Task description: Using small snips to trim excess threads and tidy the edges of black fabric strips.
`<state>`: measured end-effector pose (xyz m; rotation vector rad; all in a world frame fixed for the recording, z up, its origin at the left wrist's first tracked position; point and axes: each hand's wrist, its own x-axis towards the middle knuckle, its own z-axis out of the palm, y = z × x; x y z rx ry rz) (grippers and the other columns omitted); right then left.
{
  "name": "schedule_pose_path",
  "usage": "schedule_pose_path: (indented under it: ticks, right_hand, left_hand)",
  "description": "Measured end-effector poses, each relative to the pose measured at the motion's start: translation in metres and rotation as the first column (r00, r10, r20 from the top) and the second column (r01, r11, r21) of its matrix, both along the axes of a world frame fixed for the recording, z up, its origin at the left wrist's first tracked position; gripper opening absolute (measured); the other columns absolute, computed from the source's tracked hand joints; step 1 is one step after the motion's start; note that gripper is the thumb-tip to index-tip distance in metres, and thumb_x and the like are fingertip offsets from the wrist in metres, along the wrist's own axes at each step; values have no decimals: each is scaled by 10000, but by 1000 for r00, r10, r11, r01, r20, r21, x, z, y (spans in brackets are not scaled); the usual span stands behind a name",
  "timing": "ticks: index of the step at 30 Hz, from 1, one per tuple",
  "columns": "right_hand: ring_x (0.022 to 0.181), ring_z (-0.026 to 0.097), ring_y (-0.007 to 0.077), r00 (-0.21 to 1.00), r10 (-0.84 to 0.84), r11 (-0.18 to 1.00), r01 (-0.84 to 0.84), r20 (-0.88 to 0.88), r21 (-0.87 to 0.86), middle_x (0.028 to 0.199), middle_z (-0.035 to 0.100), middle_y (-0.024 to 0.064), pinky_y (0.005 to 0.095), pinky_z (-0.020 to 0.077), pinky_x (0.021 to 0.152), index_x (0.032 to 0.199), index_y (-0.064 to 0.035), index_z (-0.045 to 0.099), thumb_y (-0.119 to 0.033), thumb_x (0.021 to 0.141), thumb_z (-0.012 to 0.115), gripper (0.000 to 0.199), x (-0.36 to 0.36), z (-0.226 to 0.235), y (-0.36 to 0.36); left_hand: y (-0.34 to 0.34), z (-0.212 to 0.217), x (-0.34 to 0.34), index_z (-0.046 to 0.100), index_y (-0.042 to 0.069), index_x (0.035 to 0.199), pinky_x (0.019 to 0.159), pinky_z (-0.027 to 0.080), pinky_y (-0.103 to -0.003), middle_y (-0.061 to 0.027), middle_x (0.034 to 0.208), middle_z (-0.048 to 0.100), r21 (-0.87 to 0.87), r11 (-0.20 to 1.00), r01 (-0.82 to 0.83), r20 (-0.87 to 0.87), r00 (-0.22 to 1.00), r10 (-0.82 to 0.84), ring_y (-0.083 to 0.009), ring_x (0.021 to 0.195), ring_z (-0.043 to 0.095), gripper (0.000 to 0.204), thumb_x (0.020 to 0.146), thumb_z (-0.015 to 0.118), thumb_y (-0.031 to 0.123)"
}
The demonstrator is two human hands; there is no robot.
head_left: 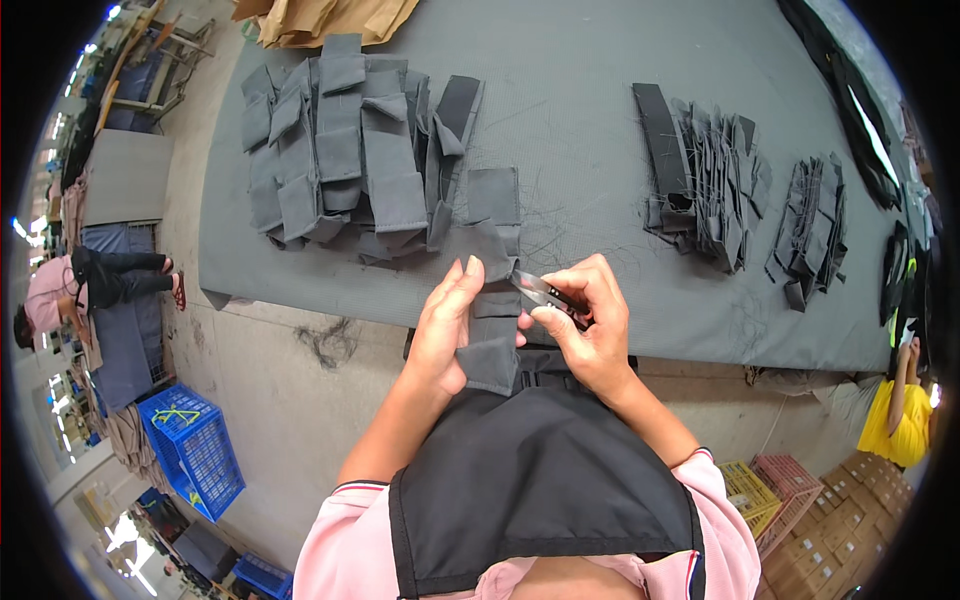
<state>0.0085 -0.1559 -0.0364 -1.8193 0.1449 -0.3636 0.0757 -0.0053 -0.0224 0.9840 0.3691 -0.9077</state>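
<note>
2 hands: left hand [447, 325] covers grey fabric piece [492, 345]; right hand [590, 325] hides thread snips [540, 291] mostly.

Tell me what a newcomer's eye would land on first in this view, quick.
First the two hands at centre: the left hand holds a grey fabric piece upright while the right hand brings small thread snips to its upper edge. Behind them on the grey table, a big heap of grey fabric pieces lies to the left, and darker stacked pieces stand in rows to the right.
</note>
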Motion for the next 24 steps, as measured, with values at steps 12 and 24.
schedule_pose_path:
  ticks: [12, 24]
  right_hand:
    - [649, 618, 128, 1000, 13, 993, -14, 14, 119, 849, 485, 64, 240, 518, 535, 902, 50, 574, 71, 808, 617, 105, -2, 7, 8]
    - [658, 587, 92, 999, 22, 924, -6, -38, 383, 879, 447, 20, 211, 462, 630, 988, 22, 557, 43, 796, 647, 213, 6, -6, -5]
  left_hand:
    - [-1, 2, -10, 456, 91, 1095, 604, 540, -311, -85, 946, 611, -110, 994, -4, -88, 996, -6, -174, 734, 631, 330, 955, 458, 390]
    - [-3, 1, -1, 469, 83, 1131, 591, 544, -336, -106, 964, 612, -117, 992, -48, -62, 997, 40, -205, 739, 630, 304, 968, 442, 337]
